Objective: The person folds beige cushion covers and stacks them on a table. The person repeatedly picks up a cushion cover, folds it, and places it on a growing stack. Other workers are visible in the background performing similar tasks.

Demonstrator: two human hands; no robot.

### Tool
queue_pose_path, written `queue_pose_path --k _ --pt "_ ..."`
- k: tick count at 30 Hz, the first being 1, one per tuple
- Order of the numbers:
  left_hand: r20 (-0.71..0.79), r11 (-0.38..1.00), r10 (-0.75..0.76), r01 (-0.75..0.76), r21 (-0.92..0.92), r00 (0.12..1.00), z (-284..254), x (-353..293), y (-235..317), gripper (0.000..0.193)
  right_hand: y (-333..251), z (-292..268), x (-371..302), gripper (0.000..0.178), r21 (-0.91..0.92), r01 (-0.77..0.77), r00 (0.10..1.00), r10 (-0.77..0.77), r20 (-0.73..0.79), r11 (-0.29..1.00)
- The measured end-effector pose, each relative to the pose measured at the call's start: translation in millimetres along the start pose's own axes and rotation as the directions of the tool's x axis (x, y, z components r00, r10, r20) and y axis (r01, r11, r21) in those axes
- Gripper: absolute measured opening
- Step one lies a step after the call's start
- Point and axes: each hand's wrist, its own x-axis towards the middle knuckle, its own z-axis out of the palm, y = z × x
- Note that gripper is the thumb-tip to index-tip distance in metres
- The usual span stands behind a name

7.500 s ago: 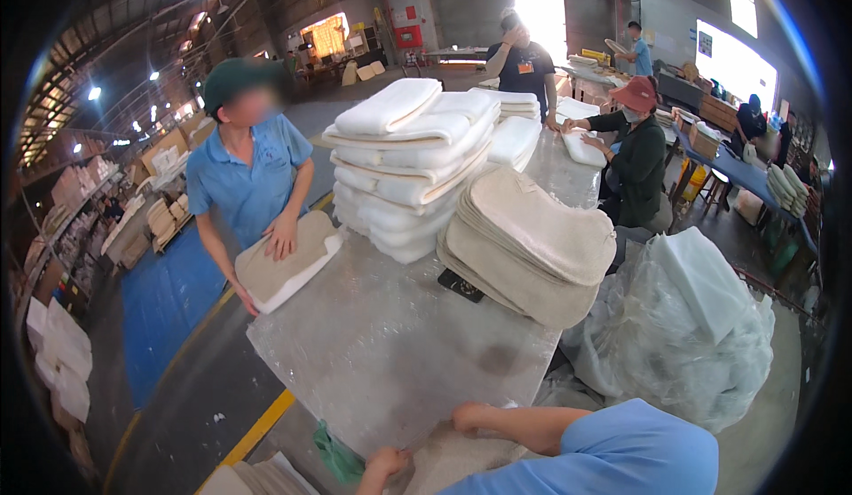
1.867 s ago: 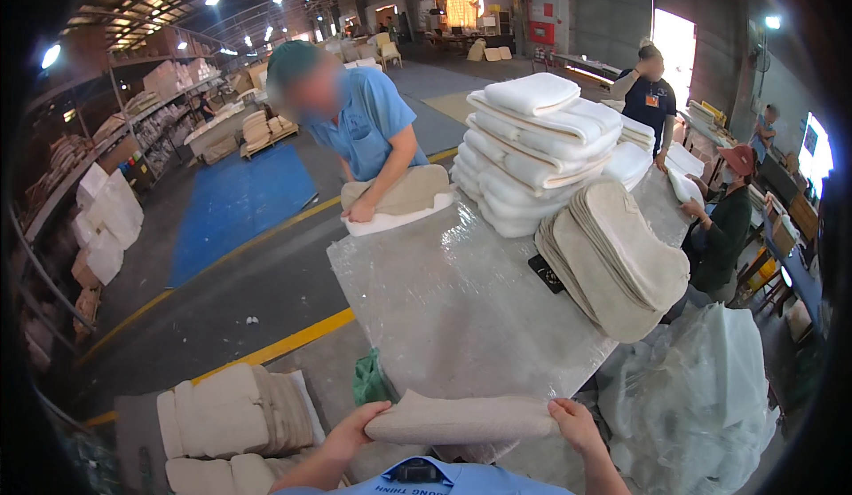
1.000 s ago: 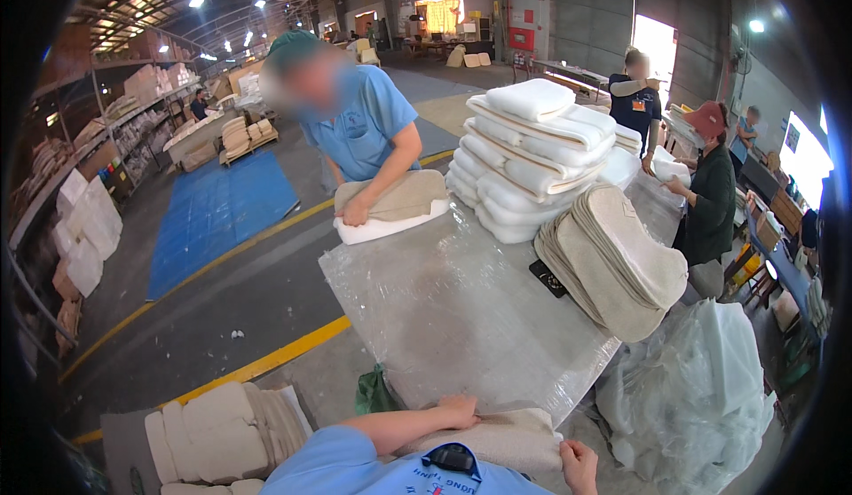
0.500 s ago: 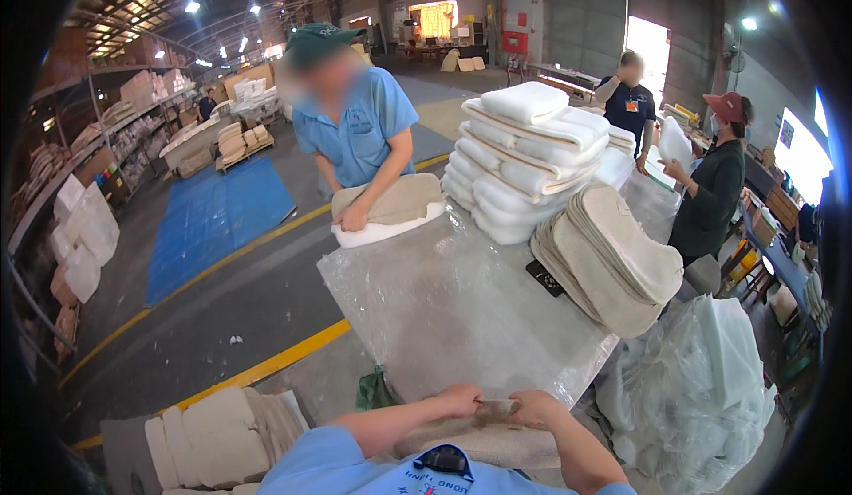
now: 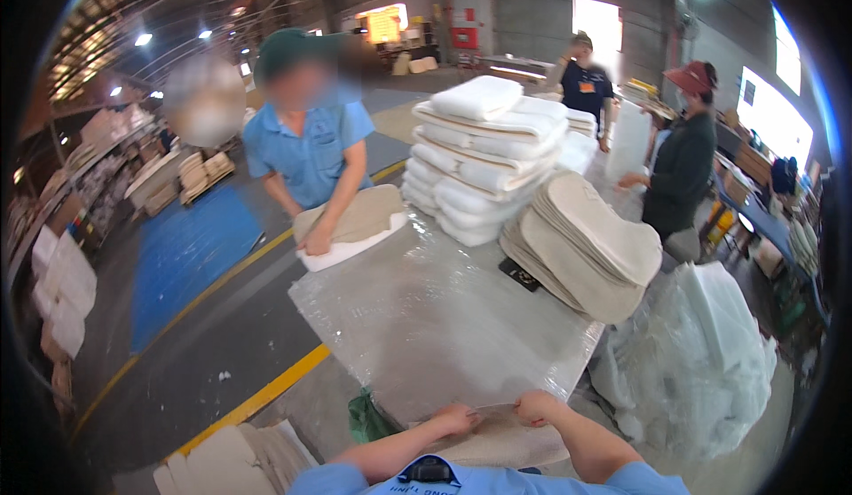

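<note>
A beige fabric cushion piece [image 5: 497,440] lies at the near edge of the plastic-covered table [image 5: 444,318], close to my chest. My left hand [image 5: 455,419] grips its top edge on the left. My right hand [image 5: 538,406] pinches the same edge a little to the right. Both hands are closed on the fabric, close together. Across the table a person in a blue shirt and green cap presses both hands on another beige and white cushion [image 5: 351,226].
A tall stack of white foam cushions [image 5: 484,153] and a leaning pile of beige covers [image 5: 581,251] fill the table's far right. Clear plastic bags [image 5: 701,362] bulge at the right. Beige pieces [image 5: 240,455] lie on the floor at lower left. Two people stand behind the stacks.
My hands have come closer together on the beige piece's top edge. Earlier they held a rolled beige piece further apart at the table's near edge.
</note>
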Motion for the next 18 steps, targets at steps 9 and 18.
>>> queue_pose_path --k 9,18 --pt "-0.092 0.996 -0.076 0.073 -0.044 0.993 7.0 4.0 2.6 0.056 -20.1 24.3 19.7 0.028 0.909 -0.276 0.918 0.366 0.153 0.313" --pt "-0.364 0.999 -0.05 0.05 -0.011 0.93 14.1 6.7 -5.7 0.045 -42.5 21.5 12.5 0.03 0.873 -0.124 0.9 0.425 -0.101 0.472"
